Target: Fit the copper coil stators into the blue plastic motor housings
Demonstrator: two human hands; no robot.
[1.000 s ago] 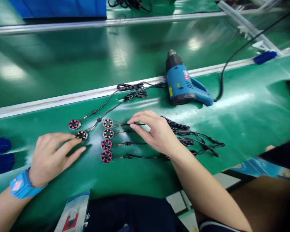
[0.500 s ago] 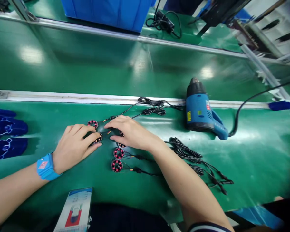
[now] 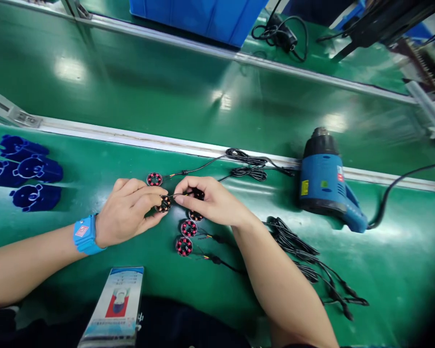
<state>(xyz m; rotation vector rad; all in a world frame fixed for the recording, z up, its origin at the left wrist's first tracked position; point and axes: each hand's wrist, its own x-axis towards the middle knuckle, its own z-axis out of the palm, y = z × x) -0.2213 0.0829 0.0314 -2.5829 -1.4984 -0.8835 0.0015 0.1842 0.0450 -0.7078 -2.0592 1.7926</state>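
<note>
My left hand (image 3: 132,208) grips a small round coil part (image 3: 163,204) between thumb and fingers, low over the green bench. Thumb and index finger of my right hand (image 3: 203,197) pinch the thin wires beside that part. Just above sits a red-and-black round part (image 3: 154,179), with its wires leading to a black cable. Under and below my right hand lie several more round parts, among them a red one (image 3: 189,228) and the lowest one (image 3: 184,246). Some of these are partly hidden by my right hand.
A blue heat gun (image 3: 322,176) stands at the right, its cord running off right. Coiled black cables (image 3: 293,241) lie near my right forearm. Dark blue plastic housings (image 3: 38,197) are at the left. A printed card (image 3: 121,299) hangs at the front edge. Behind is a blue bin (image 3: 199,19).
The view has shifted, so bench items appear further right. My right thumb and index finger have closed on the wires beside the part in my left hand.
</note>
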